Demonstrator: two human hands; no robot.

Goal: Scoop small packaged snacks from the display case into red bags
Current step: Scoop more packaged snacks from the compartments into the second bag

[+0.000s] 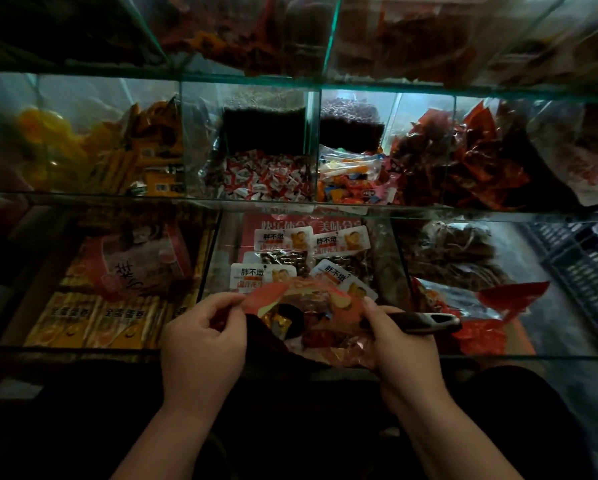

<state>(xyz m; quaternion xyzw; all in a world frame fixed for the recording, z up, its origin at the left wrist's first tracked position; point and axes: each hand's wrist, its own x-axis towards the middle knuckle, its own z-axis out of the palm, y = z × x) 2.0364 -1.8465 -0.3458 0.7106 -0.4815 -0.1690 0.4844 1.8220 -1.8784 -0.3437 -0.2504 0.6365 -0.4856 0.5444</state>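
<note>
The task is looking partly done: the red bag (273,296), held open just over the display case (325,206) at its front middle compartment, is already holding a few wrapped snacks (279,322), with room left for more. The left hand (204,337) is pinching the bag's near rim in a tight grip. The right hand (394,341) is pinching the opposite rim, and its grip is also curling round a black scoop handle (425,322). White-labelled packs (283,241) are lying in the compartment just beyond the bag.

The display case (325,83) is clear, glossy glass with greenish edges. The red bag (273,295) is thin, crinkled, half-translucent plastic. At 12 o'clock from it lie snack packets (283,245) in shiny plastic film. The scoop handle (425,322) looks like matt black plastic. At 3 o'clock, a wire rack (581,268) looks like metal.
</note>
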